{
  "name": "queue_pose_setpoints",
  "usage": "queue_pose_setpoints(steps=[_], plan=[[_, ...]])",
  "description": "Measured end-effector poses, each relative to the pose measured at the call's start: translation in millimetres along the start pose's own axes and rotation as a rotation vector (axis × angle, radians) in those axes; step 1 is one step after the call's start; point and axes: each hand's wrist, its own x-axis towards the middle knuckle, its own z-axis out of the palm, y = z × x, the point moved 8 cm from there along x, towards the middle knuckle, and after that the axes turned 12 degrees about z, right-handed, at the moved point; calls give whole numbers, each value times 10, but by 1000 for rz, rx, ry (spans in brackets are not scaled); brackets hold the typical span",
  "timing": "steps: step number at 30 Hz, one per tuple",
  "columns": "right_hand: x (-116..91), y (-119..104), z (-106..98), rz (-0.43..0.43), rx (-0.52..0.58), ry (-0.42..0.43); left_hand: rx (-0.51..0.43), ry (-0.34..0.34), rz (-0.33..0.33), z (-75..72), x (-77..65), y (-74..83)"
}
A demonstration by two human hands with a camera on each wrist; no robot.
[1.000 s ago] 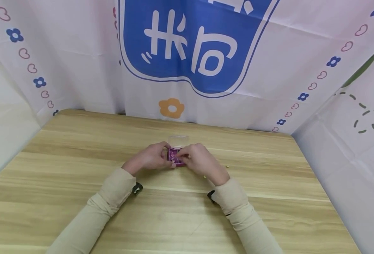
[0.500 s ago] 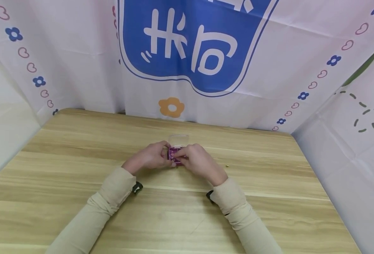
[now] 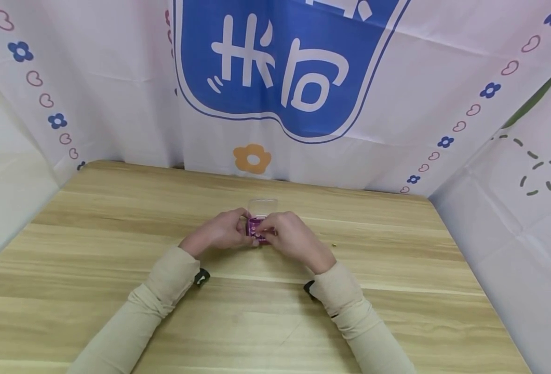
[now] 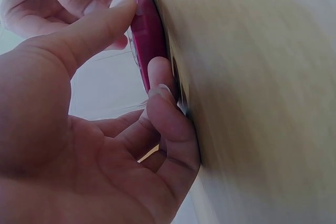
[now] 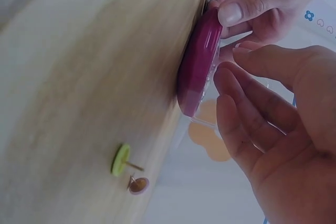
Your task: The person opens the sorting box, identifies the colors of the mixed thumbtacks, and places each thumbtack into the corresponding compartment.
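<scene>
A small magenta compartment case lies on the table, its clear lid raised at the back. Small pale and pinkish bits show inside, too tiny to identify. My left hand grips the case's left end, with the thumb on its near rim and curled fingers low against the other side. My right hand reaches over the case, thumb and fingertips bent down into it. Whether anything sits between those fingertips is hidden. Beside the case, a yellow-green thumbtack and a pinkish-brown one lie on the table.
The wood-grain table stretches out on all sides of the case. Behind it hangs a white printed cloth. A tiny yellowish piece lies to the right of the right hand.
My right fingertips have dipped slightly left and lower into the case. The right wrist has shifted a little left, and a yellowish bit beneath it has gone from sight. The left hand stays put.
</scene>
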Motion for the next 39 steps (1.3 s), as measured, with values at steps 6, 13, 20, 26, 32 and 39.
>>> queue_pose_setpoints(steps=[6, 13, 20, 26, 32, 39], plan=[[-6, 32, -25, 27, 4, 2, 4, -7, -13, 10, 9, -7], [-7, 49, -36, 40, 8, -14, 10, -1, -3, 4, -9, 16], [-11, 136, -68, 85, 16, -15, 9, 5, -6, -3, -22, 33], [-12, 226, -106, 119, 24, -19, 12, 3, -8, -5, -22, 25], [-24, 328, -209, 168, 27, -9, -12, 10, -20, -5, -19, 15], [-82, 520, -292, 241, -2, -108, -16, 14, -37, -7, -24, 0]])
